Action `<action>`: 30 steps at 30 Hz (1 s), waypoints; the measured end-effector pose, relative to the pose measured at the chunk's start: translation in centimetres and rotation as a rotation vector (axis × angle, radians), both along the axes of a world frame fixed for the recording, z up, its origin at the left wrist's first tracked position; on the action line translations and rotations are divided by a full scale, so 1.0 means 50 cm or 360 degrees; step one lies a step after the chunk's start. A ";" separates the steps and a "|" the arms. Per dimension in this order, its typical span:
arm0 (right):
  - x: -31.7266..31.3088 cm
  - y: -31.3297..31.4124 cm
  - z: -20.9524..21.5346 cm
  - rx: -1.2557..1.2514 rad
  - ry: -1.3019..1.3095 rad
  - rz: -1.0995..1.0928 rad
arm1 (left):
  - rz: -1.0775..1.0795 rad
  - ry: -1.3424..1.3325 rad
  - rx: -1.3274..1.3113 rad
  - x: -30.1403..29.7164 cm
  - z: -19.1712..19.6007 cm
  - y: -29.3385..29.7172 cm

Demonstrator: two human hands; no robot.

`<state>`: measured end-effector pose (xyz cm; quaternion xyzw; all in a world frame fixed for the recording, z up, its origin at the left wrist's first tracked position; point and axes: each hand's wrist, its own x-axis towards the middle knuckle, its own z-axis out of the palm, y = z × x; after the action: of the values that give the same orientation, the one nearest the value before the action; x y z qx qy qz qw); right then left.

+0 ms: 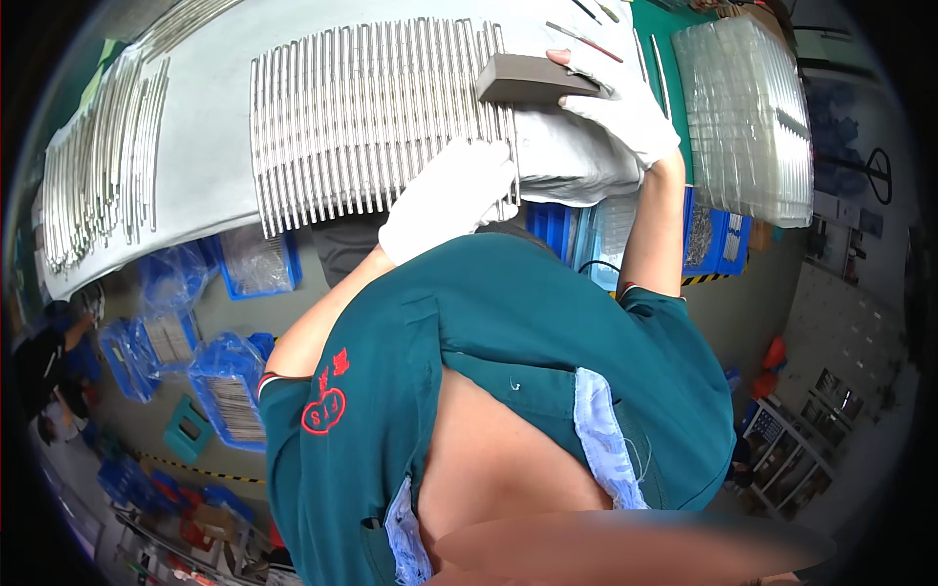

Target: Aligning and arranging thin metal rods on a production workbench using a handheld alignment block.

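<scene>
A row of slim silver metal rods (342,117) lies side by side on the pale cloth-covered table (205,146). My left hand (454,195), in a white glove, is closed at the near ends of the rods at the row's right end. Its curled fingers appear to grip a rod there, though they partly hide it. My right hand (625,112), also gloved with bare fingertips showing, grips a dark grey-brown rectangular block (523,80) by its right part. The block's left end lies across the rightmost rods, near their upper part.
More rods (107,146) lie in a loose bunch at the table's left. Clear plastic trays (747,117) are stacked at the right, beside thin tools (586,41) at the back. Blue bins (230,391) and a green stool (188,430) stand on the floor. Another person (49,361) is at far left.
</scene>
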<state>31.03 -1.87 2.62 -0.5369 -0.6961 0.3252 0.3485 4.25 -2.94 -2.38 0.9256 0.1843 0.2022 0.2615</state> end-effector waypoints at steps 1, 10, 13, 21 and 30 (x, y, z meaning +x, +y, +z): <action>-0.017 -0.002 0.004 -0.0005 -0.0114 0.0012 | -0.0003 0.0017 -0.0006 0.003 0.011 0.001; -0.053 -0.013 -0.008 0.0514 0.0275 -0.1012 | -0.0039 0.0148 0.0030 0.007 0.034 0.006; -0.055 -0.008 -0.006 0.0633 0.0659 -0.1270 | -0.0053 0.0308 0.0001 0.009 0.052 0.010; -0.043 0.001 -0.098 0.0583 0.0315 -0.1220 | 0.0108 0.0036 0.0386 -0.002 0.003 -0.004; -0.038 -0.004 -0.101 0.0489 0.0156 -0.1185 | 0.0052 -0.0011 0.0393 0.015 0.028 -0.004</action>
<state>29.12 -2.08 -2.41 -0.6778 -0.4771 0.0942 0.5514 5.00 -3.15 -0.95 0.9469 0.1723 0.2307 0.1429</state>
